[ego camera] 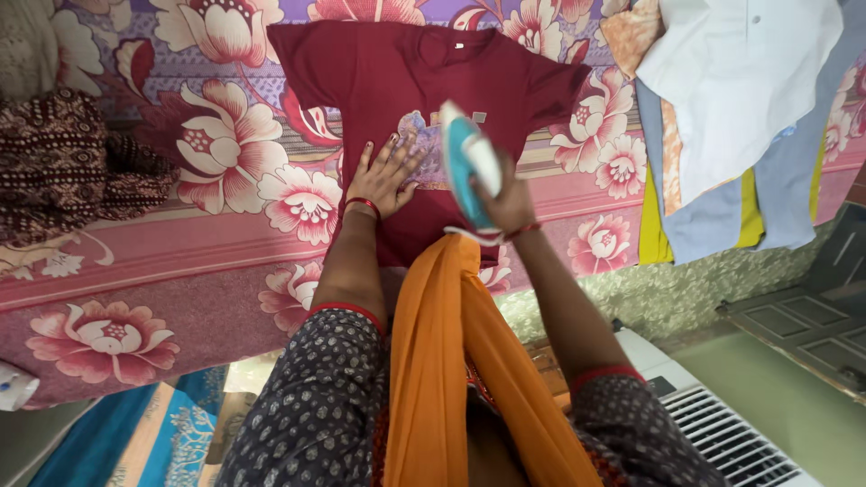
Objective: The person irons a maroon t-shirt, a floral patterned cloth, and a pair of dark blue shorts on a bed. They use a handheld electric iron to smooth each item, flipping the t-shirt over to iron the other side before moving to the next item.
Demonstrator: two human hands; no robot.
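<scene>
Your left hand (386, 173) lies flat and empty on the red shirt (424, 108), spread on the floral bed (180, 261). Your right hand (505, 203) holds the iron (469, 162). The iron may burn those nearby fingers.

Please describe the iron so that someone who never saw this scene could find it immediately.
Find the dark red T-shirt spread flat on the floral bedsheet. The iron stands over its printed chest, gripped by the right hand. It alone is teal and white.
</scene>
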